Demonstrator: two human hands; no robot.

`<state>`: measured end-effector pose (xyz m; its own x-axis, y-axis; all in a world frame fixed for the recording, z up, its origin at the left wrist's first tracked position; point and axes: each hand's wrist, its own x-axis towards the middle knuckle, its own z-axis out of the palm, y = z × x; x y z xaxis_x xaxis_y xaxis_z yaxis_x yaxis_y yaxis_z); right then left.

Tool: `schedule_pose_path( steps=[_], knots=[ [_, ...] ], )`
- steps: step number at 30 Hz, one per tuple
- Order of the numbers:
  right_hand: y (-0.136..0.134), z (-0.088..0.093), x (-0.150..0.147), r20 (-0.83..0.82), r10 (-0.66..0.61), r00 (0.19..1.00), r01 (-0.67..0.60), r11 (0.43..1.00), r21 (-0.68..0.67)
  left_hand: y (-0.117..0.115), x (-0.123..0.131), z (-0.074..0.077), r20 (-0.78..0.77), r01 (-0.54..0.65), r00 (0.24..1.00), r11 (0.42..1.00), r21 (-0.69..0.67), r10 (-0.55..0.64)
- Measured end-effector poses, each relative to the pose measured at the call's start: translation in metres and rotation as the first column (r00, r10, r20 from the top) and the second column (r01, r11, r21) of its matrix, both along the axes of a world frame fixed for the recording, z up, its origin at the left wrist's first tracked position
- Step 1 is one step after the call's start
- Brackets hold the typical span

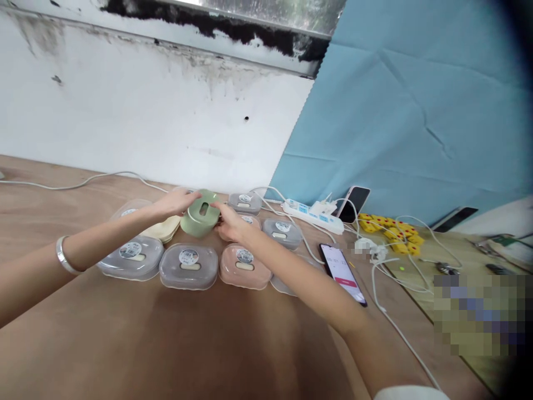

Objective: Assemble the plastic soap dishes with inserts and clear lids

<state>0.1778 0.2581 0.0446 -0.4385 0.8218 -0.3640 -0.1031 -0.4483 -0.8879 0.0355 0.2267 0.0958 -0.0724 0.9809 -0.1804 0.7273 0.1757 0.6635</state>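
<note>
Now, green box (200, 213) tilted, both hands gripping

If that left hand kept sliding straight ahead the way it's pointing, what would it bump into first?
The left hand points rightward and already touches the green box, which the right hand holds from the other side. Past it, roughly in line, sits a grey lidded box, though depth is hard to judge.
</note>
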Motion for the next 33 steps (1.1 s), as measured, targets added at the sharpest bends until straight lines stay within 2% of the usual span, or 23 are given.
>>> schedule_pose_path(
  steps=[4, 6, 8, 10, 11, 14, 16, 18, 24, 27, 30, 33],
  knots=[
    [-0.02, 0.04, 0.015, -0.067, -0.094, 0.993, 0.095, 0.995, 0.022, -0.009, 0.004, 0.024, -0.055, -0.032, 0.998, 0.991, 0.129, 0.039],
    [-0.042, 0.057, 0.03, -0.102, -0.109, 0.989, 0.113, 0.993, 0.039, -0.025, 0.009, 0.034, -0.057, -0.037, 0.997, 0.982, 0.183, 0.048],
    [-0.072, 0.066, 0.051, -0.137, -0.091, 0.986, 0.101, 0.993, 0.065, -0.054, 0.02, 0.035, -0.036, -0.019, 0.999, 0.972, 0.234, 0.028],
    [-0.109, 0.064, 0.075, -0.172, -0.024, 0.985, 0.043, 0.993, 0.112, -0.093, 0.037, 0.025, 0.031, 0.033, 0.999, 0.962, 0.273, -0.042],
    [-0.128, 0.059, 0.088, -0.181, -0.01, 0.983, 0.03, 0.993, 0.113, -0.115, 0.047, 0.016, 0.091, 0.068, 0.992, 0.967, 0.247, -0.093],
    [-0.178, 0.035, 0.129, -0.127, 0.01, 0.992, -0.011, 1.0, -0.006, -0.177, 0.08, -0.02, 0.351, 0.13, 0.922, 0.984, 0.124, -0.166],
    [-0.202, 0.02, 0.153, -0.05, -0.033, 0.998, 0.028, 0.995, -0.095, -0.206, 0.099, -0.043, 0.498, 0.212, 0.843, 0.977, 0.04, -0.203],
    [-0.22, 0.014, 0.171, -0.005, -0.081, 0.997, 0.08, 0.988, -0.133, -0.223, 0.114, -0.058, 0.581, 0.282, 0.787, 0.959, -0.038, -0.208],
    [-0.242, 0.021, 0.193, 0.077, -0.173, 0.982, 0.184, 0.969, -0.167, -0.233, 0.137, -0.076, 0.622, 0.336, 0.765, 0.928, -0.162, -0.169],
    [-0.244, 0.013, 0.197, 0.104, -0.173, 0.979, 0.19, 0.964, -0.188, -0.232, 0.144, -0.081, 0.65, 0.367, 0.745, 0.907, -0.208, -0.153],
    [-0.241, 0.001, 0.202, 0.134, -0.156, 0.979, 0.179, 0.968, -0.178, -0.229, 0.147, -0.084, 0.677, 0.42, 0.712, 0.887, -0.193, -0.189],
    [-0.236, -0.004, 0.209, 0.209, -0.143, 0.967, 0.18, 0.968, -0.172, -0.223, 0.137, -0.082, 0.635, 0.409, 0.755, 0.874, -0.263, -0.163]
  ],
)
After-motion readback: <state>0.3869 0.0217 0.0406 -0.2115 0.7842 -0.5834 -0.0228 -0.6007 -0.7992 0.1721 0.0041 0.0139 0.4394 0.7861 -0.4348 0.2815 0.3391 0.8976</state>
